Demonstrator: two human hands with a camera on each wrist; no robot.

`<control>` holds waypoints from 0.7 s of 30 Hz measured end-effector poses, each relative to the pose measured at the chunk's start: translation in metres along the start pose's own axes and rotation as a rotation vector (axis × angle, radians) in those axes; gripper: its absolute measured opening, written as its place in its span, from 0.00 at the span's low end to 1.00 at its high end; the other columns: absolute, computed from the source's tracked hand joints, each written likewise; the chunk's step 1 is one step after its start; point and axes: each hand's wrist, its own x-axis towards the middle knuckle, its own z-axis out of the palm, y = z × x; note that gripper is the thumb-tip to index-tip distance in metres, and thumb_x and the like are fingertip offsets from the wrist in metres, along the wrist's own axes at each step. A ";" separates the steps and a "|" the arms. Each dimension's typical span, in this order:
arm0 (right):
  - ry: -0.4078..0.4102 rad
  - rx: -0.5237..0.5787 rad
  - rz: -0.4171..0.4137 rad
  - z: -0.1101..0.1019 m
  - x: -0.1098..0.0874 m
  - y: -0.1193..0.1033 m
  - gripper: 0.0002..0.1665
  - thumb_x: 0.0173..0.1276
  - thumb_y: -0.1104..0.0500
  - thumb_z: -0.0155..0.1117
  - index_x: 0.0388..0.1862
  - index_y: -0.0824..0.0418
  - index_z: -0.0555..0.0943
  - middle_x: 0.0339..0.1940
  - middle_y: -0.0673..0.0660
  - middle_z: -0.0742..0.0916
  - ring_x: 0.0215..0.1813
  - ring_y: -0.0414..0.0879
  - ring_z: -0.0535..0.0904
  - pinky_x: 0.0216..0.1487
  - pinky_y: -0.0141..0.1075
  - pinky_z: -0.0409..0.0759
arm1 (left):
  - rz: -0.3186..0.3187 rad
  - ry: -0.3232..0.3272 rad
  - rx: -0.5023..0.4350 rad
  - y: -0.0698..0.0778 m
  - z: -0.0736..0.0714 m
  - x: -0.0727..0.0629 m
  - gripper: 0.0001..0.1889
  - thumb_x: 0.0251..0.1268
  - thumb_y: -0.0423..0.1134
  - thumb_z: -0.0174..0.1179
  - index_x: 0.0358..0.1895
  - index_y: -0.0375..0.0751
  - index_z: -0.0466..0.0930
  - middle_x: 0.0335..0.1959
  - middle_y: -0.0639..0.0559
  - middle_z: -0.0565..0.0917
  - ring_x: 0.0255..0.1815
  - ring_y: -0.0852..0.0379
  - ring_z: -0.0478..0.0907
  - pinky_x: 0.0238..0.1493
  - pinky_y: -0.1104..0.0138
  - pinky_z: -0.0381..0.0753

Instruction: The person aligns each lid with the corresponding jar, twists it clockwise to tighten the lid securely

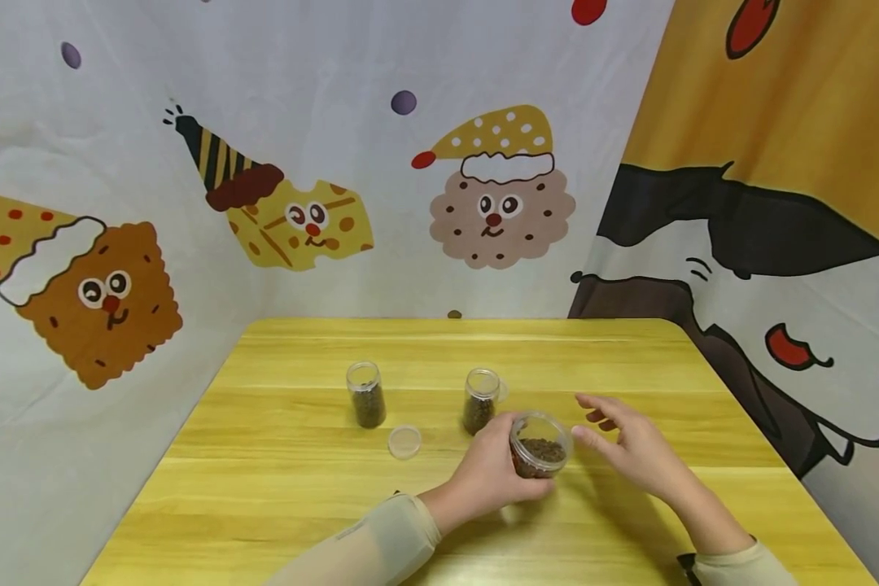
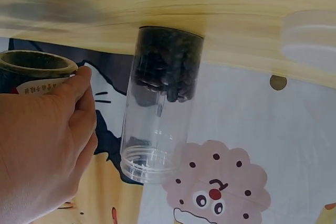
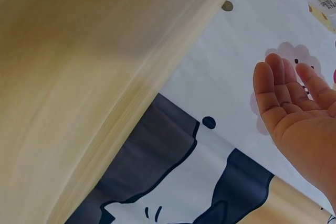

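Note:
My left hand grips a clear plastic jar from its left side, fingers wrapped round it. This jar has no lid on, its mouth is tilted toward the head camera, and dark brown granules lie inside. Part of a printed label shows on the jar in the left wrist view. To the right of the jar, my right hand hovers with fingers apart and holds nothing. In the right wrist view its palm faces up, fingers loosely bent. Just beyond my left hand stands a narrower open jar, partly filled with dark pieces.
Another tall open jar with dark contents stands farther left on the wooden table. A round translucent lid lies flat near it. A second lid shows behind the middle jar. A cartoon-printed curtain surrounds the table.

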 end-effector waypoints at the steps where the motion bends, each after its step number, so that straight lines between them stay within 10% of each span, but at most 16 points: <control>1: 0.002 -0.002 0.000 -0.001 0.000 0.001 0.30 0.79 0.50 0.68 0.74 0.61 0.78 0.66 0.62 0.87 0.57 0.56 0.87 0.51 0.50 0.90 | -0.003 0.001 -0.005 0.000 0.001 0.001 0.48 0.52 0.52 0.83 0.76 0.46 0.69 0.66 0.48 0.81 0.65 0.55 0.81 0.66 0.64 0.84; 21: 0.031 -0.022 0.017 -0.009 0.003 0.017 0.23 0.85 0.54 0.58 0.71 0.62 0.81 0.57 0.61 0.90 0.46 0.48 0.85 0.38 0.33 0.84 | -0.028 0.020 -0.028 0.011 0.018 0.025 0.47 0.51 0.51 0.83 0.75 0.45 0.71 0.64 0.52 0.82 0.60 0.65 0.78 0.63 0.68 0.83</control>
